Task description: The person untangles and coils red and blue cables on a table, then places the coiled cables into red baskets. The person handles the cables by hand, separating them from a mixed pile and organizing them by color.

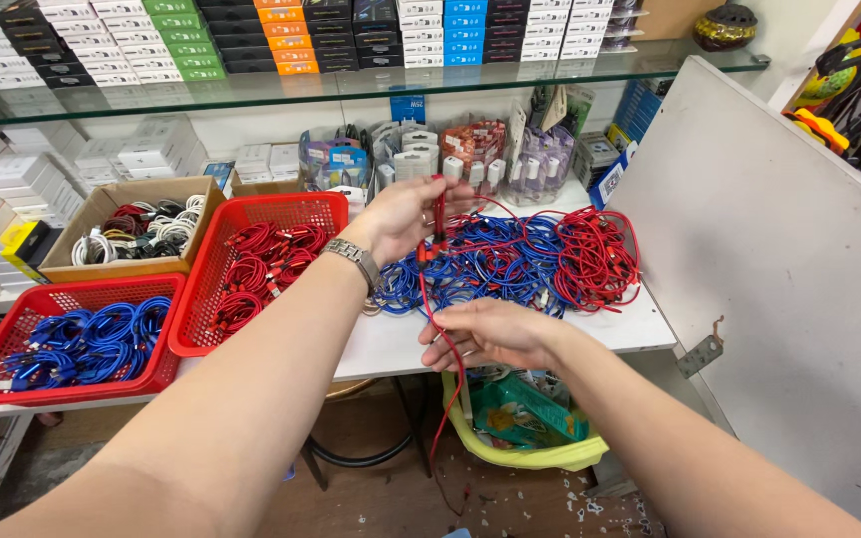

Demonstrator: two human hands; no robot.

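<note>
**At the white counter: cable sorting well begun, a big tangle left**

At nine o'clock on the counter sits a red basket [166, 374] filled with coiled blue cables [82, 344], already separated out. Just behind it, toward ten o'clock, a cardboard box [102, 204] holds white and black cables [142, 227]. Next along, a second red basket [213, 264] carries coiled red cables [266, 264], though part of its floor is bare, so by my reckoning it has room for more.

Near the centre, the left hand [401, 214], with a metal watch [354, 257] on the wrist, is raised above the table and closed in a pinch around the upper end of one red cable [447, 344]. That cable runs straight down toward six o'clock, passes the right hand [490, 331] and hangs off the table edge toward the floor. The right hand lies low at the front edge with its fingers loosely curled on the cable; whether it truly grips or only guides it, I cannot tell.

At two o'clock, the unsorted heap [525, 261] of blue and red cables lies sprawled across the white table [391, 349]. Judging by its size, most of the sorting remains, and the cable in hand is not yet coiled. Under the table at five o'clock sits a yellow-lined bin [540, 456].
</note>
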